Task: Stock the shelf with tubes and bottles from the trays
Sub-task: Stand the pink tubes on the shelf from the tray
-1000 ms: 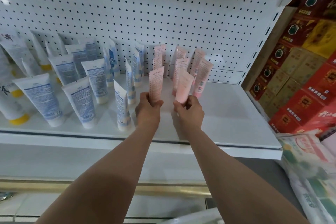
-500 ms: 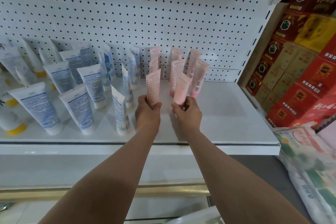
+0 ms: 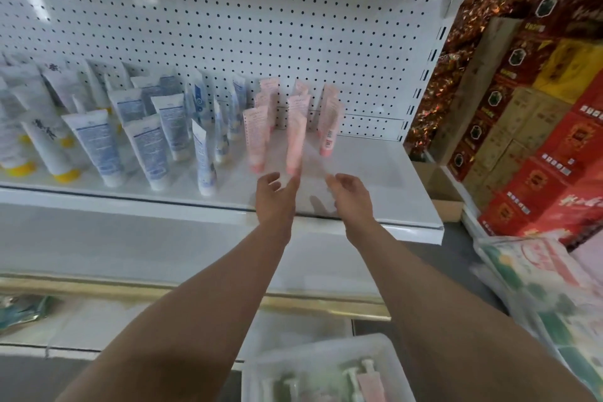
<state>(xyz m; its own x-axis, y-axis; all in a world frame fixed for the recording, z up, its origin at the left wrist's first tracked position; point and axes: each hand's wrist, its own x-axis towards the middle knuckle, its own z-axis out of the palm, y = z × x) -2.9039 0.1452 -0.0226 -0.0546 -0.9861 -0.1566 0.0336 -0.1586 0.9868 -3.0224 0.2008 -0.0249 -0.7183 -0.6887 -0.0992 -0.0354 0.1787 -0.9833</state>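
Note:
Two pink tubes stand cap-down at the front of the pink group on the white shelf (image 3: pixel 385 173): one on the left (image 3: pixel 256 140) and one on the right (image 3: pixel 295 143). More pink tubes (image 3: pixel 329 127) stand behind them against the pegboard. My left hand (image 3: pixel 275 196) hovers just below the two front tubes with relaxed fingers, holding nothing. My right hand (image 3: pixel 350 197) is beside it, also empty with loose fingers. A clear plastic tray (image 3: pixel 326 352) with pump bottles and a pink tube lies at the bottom edge.
White and blue tubes (image 3: pixel 146 147) fill the shelf's left half, with yellow-capped ones (image 3: pixel 49 147) at the far left. Red and gold cartons (image 3: pixel 538 140) are stacked on the right. Plastic-wrapped packs (image 3: pixel 538 287) lie at the lower right. A lower shelf ledge (image 3: pixel 130 284) runs beneath.
Both hands have let go of the two pink tubes, which now stand on the shelf. The hands have drawn back toward the shelf's front edge, and the view has tilted down to show the tray.

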